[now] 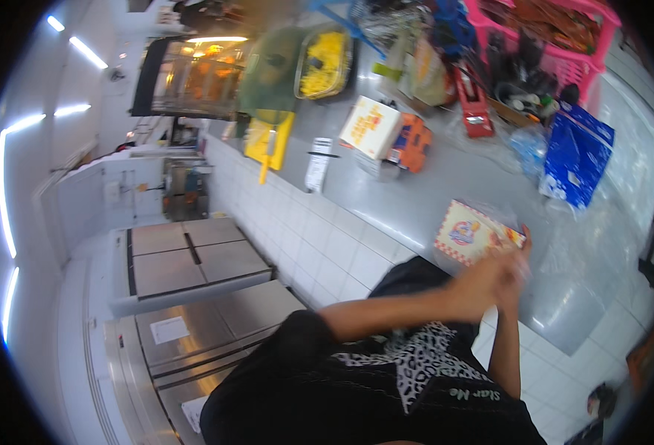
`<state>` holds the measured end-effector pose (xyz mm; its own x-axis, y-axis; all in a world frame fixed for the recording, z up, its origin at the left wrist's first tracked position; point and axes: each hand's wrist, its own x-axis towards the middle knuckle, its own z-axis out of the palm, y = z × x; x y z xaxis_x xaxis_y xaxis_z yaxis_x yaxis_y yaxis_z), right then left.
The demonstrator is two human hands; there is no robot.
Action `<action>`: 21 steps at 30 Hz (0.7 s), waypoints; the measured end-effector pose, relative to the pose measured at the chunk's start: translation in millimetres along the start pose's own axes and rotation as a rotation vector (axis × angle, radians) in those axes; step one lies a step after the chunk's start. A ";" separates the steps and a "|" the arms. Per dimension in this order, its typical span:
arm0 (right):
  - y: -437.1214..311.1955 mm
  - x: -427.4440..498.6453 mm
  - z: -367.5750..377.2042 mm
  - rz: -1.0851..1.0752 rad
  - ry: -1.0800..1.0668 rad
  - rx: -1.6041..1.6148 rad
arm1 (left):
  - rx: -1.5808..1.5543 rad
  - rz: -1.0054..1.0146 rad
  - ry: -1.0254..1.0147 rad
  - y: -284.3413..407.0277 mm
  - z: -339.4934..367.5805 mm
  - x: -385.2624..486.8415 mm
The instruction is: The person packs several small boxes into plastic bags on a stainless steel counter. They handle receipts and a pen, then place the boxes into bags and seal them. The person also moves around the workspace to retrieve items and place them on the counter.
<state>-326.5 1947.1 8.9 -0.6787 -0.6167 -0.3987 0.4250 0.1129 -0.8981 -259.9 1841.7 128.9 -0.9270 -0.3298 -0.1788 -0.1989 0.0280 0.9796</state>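
A cardboard food box (463, 233) with a red checked border and a printed logo lies on the steel table (404, 206), inside a clear plastic bag (491, 208). At the box's near right corner, my left hand (485, 275) overlaps my right hand (516, 272). Both are blurred by motion, and whatever is between their fingers is hidden. One finger of the right hand reaches along the box's right edge. Farther left on the table, a white printed box (370, 127) stands against an orange and blue box (413, 144), with clear plastic under it.
A paper slip (319, 167), a yellow board (271, 139) with a knife, and a tub of yellow food (327, 64) lie left. Behind are a red tool (474, 105), a blue pouch (580, 153) and a pink basket (605, 50). Steel refrigerators (193, 250) stand left.
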 end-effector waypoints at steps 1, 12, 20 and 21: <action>1.7 -1.7 -0.6 0.126 0.010 0.200 | 0.112 -0.112 -0.097 8.4 29.0 -0.5; -11.2 3.8 -20.9 0.183 0.016 0.512 | 0.111 0.007 0.805 -1.1 -95.6 5.2; -49.4 10.9 26.4 0.066 -0.070 0.433 | -1.291 -0.130 0.406 -42.9 -104.5 21.6; -51.4 10.2 30.2 0.011 -0.073 0.334 | -1.317 -0.148 0.389 -42.4 -103.3 22.5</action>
<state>-337.2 1911.5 56.5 -0.6332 -0.6727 -0.3828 0.6129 -0.1337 -0.7788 -239.5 1735.6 92.8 -0.7326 -0.4977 -0.4643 0.3603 -0.8623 0.3558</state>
